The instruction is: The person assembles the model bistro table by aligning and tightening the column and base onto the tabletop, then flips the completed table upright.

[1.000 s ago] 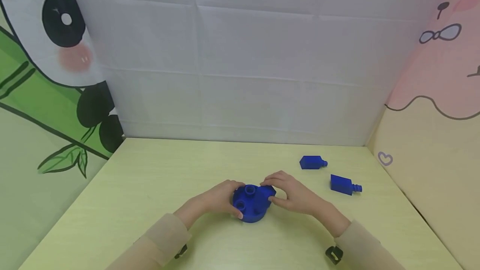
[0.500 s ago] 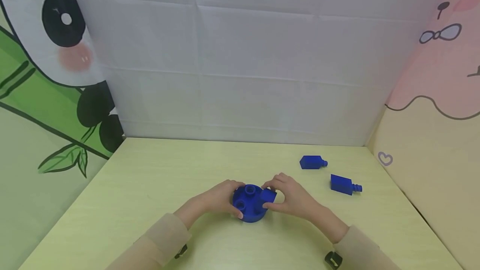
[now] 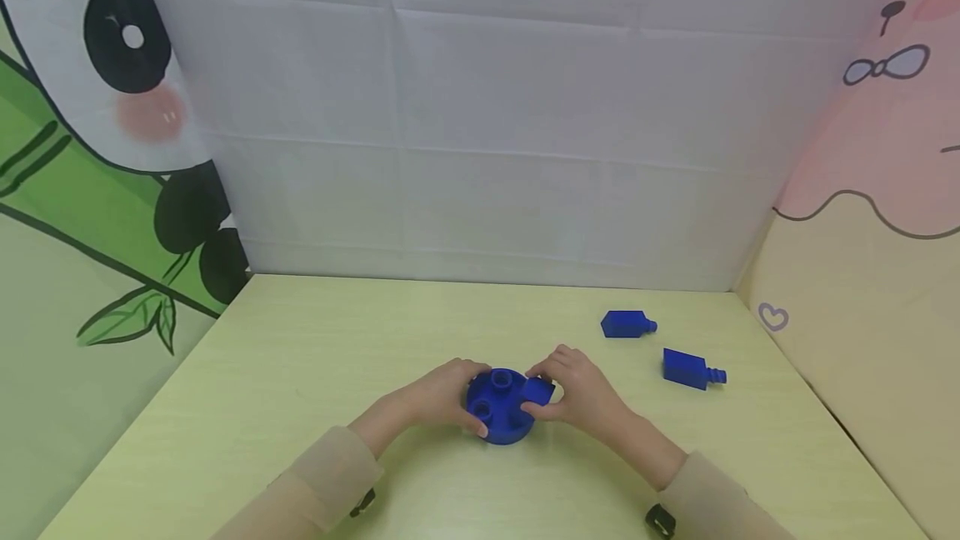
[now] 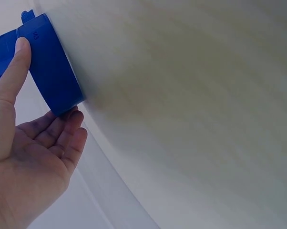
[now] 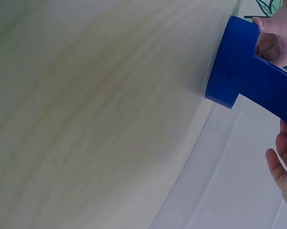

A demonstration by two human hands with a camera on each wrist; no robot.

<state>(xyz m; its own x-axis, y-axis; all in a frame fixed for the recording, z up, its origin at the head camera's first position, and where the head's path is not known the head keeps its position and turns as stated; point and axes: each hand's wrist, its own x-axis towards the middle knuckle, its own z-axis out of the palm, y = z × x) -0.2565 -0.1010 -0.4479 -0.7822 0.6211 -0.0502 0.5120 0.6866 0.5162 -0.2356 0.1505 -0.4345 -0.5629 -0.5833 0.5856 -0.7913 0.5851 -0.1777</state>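
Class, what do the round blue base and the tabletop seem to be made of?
Round blue base: probably plastic, smooth, satin, from its even colour and clean edges. Tabletop: perhaps matte laminate or wood; faint grainy streaks leave either possible.

We see a base (image 3: 504, 433) on the table (image 3: 330, 340), left hand (image 3: 444, 394) at its left, right hand (image 3: 583, 390) at the held block (image 3: 537, 391) on its right, rear block (image 3: 626, 324) behind rightward, front block (image 3: 685, 368) nearer us.
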